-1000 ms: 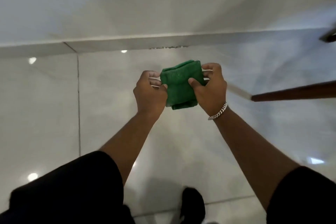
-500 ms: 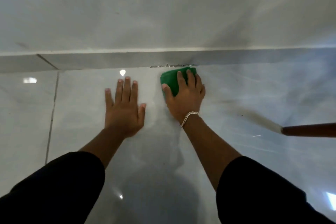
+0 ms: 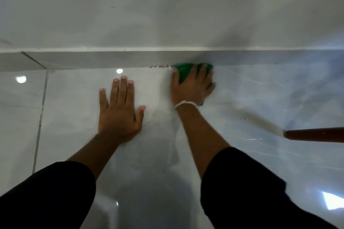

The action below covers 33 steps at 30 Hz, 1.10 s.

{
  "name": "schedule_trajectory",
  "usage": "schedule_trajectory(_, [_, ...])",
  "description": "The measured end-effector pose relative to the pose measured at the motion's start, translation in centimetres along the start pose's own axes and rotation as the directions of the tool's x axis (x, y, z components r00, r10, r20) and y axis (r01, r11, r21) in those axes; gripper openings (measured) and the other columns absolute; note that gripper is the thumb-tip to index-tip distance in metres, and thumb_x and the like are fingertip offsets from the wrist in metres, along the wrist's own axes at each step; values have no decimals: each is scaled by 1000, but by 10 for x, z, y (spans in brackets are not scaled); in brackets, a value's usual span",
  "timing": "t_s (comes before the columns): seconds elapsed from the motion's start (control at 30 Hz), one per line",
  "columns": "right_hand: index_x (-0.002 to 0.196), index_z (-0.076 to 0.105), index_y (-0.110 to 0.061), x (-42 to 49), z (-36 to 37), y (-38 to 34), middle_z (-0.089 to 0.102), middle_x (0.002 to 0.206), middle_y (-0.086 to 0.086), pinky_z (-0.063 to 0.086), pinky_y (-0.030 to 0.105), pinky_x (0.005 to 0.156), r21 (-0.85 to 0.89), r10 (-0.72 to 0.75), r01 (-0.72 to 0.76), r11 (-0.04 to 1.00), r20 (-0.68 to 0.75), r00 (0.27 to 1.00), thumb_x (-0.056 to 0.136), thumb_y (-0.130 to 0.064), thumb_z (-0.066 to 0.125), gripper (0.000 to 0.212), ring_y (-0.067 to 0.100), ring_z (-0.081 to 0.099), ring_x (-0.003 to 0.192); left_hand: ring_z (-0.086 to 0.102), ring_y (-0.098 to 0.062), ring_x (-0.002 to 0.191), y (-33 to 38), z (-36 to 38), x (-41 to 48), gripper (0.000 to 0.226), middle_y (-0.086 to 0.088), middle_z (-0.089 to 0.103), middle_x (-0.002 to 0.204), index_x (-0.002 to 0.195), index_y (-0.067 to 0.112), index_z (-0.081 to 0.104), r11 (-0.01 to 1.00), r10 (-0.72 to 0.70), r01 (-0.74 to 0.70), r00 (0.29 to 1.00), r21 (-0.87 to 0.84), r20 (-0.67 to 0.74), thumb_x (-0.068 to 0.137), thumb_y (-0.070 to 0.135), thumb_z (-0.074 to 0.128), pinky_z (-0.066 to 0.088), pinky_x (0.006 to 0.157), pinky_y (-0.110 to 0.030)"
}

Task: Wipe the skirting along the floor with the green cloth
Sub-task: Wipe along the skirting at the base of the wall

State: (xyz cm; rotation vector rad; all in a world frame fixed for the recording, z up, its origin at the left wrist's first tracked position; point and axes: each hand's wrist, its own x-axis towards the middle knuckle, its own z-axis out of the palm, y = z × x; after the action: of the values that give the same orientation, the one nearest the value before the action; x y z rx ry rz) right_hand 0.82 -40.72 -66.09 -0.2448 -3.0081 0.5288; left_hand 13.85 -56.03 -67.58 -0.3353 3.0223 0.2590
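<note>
The grey skirting (image 3: 104, 60) runs left to right along the foot of the white wall. My right hand (image 3: 193, 87), with a silver bracelet at the wrist, presses the folded green cloth (image 3: 183, 72) down where the glossy floor meets the skirting. The cloth's far edge touches the skirting; most of the cloth is hidden under my fingers. My left hand (image 3: 119, 111) lies flat on the floor, palm down with fingers spread, to the left of the cloth and apart from it.
A scuffed patch (image 3: 159, 66) marks the skirting's lower edge just left of the cloth. A brown wooden pole (image 3: 314, 134) lies across the floor at the right. A tile joint (image 3: 40, 122) runs down the floor at the left.
Both hands held the cloth in the air a second ago. My left hand let go and went flat on the floor; my right hand has since slid the cloth rightward along the skirting.
</note>
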Motion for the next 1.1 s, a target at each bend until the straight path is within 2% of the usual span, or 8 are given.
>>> schedule_trajectory(0.13, [135,50,-14,-21,-2,2,43,148,15,20,56,115,-3,-349,351,936,84,933,90,-52,48,59,35,31,140,1,-27,156,-8,-6,0,86,-14,3,168,158,8,6,999,34,-34,999,6,16,91,62,17,6,123,-58])
schedule_trajectory(0.2, [138,47,-16,-3,-9,29,41,150,11,20,53,115,-20,-397,399,917,69,915,92,-51,47,57,30,29,142,5,-28,156,-23,-9,-6,88,-14,7,168,158,7,10,999,42,-42,999,20,2,91,63,18,9,123,-58])
schedule_trajectory(0.37, [148,21,-5,62,-29,80,20,159,15,17,54,117,2,69,-69,998,-2,998,95,-48,41,71,30,13,147,4,-28,156,-39,-12,-18,88,-14,6,168,157,7,10,999,-45,45,999,9,-23,91,64,19,7,123,-57])
schedule_trajectory(0.5, [147,21,-1,43,-11,28,18,159,18,13,52,117,21,159,-159,987,4,987,95,-43,41,70,32,11,147,2,-28,156,-37,-12,-17,87,-14,5,168,157,7,9,999,-43,43,999,22,-15,92,64,19,6,124,-56])
schedule_trajectory(0.67, [132,48,-1,-27,9,-38,41,146,26,25,50,112,115,-178,172,978,44,983,89,-39,53,57,38,32,139,-1,-27,156,-39,-11,-15,90,-13,1,168,158,8,5,999,-51,51,999,19,7,90,67,17,4,124,-56])
schedule_trajectory(0.83, [121,60,-1,-8,-5,-4,61,129,22,43,47,103,112,-443,440,891,9,896,90,-40,59,49,35,53,125,2,-26,156,-53,-16,-15,91,-12,5,168,158,9,7,999,16,-17,999,34,29,90,68,14,6,124,-55])
schedule_trajectory(0.97, [126,55,-4,34,-17,49,58,134,18,38,46,106,28,-228,228,973,-17,974,95,-45,47,53,31,46,130,3,-26,156,-60,-16,-15,90,-12,6,168,158,9,7,999,21,-22,1000,25,14,90,68,17,5,124,-54])
schedule_trajectory(1.1, [134,49,-5,21,-7,17,44,147,18,29,47,112,22,-29,30,999,-46,999,96,-44,42,55,31,33,139,4,-28,156,-59,-14,-15,90,-13,6,168,158,7,9,999,18,-18,1000,46,6,91,66,17,7,124,-55])
